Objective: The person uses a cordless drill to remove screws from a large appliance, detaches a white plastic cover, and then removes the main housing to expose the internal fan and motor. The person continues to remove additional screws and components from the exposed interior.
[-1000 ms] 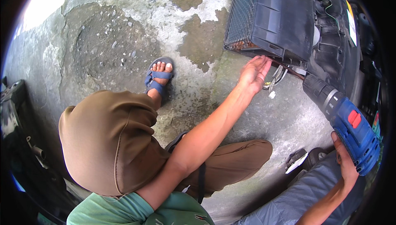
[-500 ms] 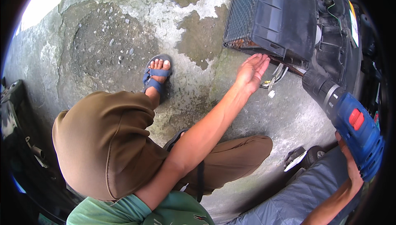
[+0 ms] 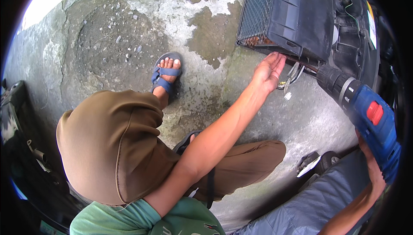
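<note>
My right hand (image 3: 369,151) grips the handle of a blue cordless drill (image 3: 373,116) with a red switch and a black chuck, at the right. Most of that hand is hidden behind the drill body. From the chuck a long thin bit (image 3: 310,66) runs left along the lower edge of a black plastic housing (image 3: 301,24). My left hand (image 3: 270,72) reaches to that edge, its fingers drawn together at the far end of the bit. The bit's tip is hidden there.
Wire mesh (image 3: 256,13) covers the housing's left side, with reddish-brown stuff inside. Loose wires (image 3: 294,73) with a white connector (image 3: 288,96) hang below it. My sandalled foot (image 3: 167,73) stands on rough, patched concrete (image 3: 116,41). A grey padded cover (image 3: 318,202) lies at lower right.
The fingers of my left hand have bent and drawn closer together. The drill stays beside the housing, shifted only slightly, as the whole view moves a little.
</note>
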Tool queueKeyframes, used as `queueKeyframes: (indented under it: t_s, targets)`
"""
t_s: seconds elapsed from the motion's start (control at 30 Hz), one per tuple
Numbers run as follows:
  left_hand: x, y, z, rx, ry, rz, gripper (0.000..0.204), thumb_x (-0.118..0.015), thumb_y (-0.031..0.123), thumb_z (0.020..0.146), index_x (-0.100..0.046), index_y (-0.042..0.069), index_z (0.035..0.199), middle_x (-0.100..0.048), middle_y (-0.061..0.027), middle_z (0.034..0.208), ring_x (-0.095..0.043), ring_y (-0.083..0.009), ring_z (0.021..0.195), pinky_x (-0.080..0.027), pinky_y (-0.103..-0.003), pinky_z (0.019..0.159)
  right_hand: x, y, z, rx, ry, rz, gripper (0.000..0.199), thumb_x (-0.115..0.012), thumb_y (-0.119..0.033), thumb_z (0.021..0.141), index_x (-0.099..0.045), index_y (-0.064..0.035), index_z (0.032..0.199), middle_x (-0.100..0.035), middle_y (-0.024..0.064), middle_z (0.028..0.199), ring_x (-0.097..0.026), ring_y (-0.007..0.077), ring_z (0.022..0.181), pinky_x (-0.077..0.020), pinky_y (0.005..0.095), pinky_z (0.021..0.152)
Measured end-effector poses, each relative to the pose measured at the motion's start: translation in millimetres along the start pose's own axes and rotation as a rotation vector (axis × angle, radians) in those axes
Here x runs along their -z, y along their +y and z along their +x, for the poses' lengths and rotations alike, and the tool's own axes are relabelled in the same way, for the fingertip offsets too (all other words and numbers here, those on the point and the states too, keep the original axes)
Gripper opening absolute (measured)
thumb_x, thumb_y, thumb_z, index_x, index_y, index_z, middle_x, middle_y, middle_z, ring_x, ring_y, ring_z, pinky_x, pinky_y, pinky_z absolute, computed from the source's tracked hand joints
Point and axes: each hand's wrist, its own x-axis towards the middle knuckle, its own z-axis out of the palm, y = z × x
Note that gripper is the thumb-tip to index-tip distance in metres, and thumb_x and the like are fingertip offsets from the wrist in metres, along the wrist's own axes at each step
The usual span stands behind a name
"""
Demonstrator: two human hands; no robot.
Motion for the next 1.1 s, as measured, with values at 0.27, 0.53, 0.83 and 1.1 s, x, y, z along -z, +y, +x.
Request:
queueKeyframes:
  t_s: [0.27, 0.53, 0.83, 1.1]
  targets:
    - [0, 0, -1, 0.006, 0.013, -0.003, 0.019, -0.058, 0.004, 0.094, -0.055, -0.004, 0.111, -0.064, -0.0162, 0.112, -0.063, -0.0257, 0.106, -0.053, -0.033, 0.098, 14, 10, 19, -0.015, -0.172, 0.064, 0.033, -0.059, -0.014, 0.095, -0.060, 0.0000, 0.125, -0.065, 0.0068, 0.116, -0.059, 0.0169, 0.111, -0.0421, 0.0296, 0.100]
    - [-4, 3, -3, 0.011, 0.044, -0.005, 0.018, -0.059, 0.002, 0.093, -0.054, -0.004, 0.109, -0.064, -0.0167, 0.111, -0.062, -0.0266, 0.108, -0.053, -0.034, 0.098, 22, 12, 26, -0.004, -0.215, 0.102, 0.034, -0.058, -0.014, 0.094, -0.060, 0.0014, 0.124, -0.065, 0.0087, 0.114, -0.060, 0.0181, 0.109, -0.0428, 0.0296, 0.098]
    - [-16, 7, -13, 0.009, 0.130, 0.012, 0.018, -0.055, 0.005, 0.096, -0.053, -0.004, 0.112, -0.062, -0.0172, 0.113, -0.061, -0.0268, 0.108, -0.054, -0.034, 0.097, 22, -2, 25, 0.039, -0.163, 0.065, 0.036, -0.059, -0.017, 0.088, -0.063, 0.0015, 0.119, -0.067, 0.0106, 0.105, -0.062, 0.0197, 0.097, -0.0447, 0.0297, 0.089]
    - [-10, 7, -1, -0.015, 0.126, 0.018, 0.014, -0.051, 0.004, 0.097, -0.054, -0.006, 0.106, -0.062, -0.0189, 0.105, -0.065, -0.0279, 0.098, -0.059, -0.037, 0.090, 5, -13, -11, 0.125, 0.014, 0.036, 0.039, -0.061, -0.018, 0.082, -0.066, 0.0015, 0.115, -0.068, 0.0123, 0.096, -0.064, 0.0212, 0.087, -0.0463, 0.0298, 0.080]
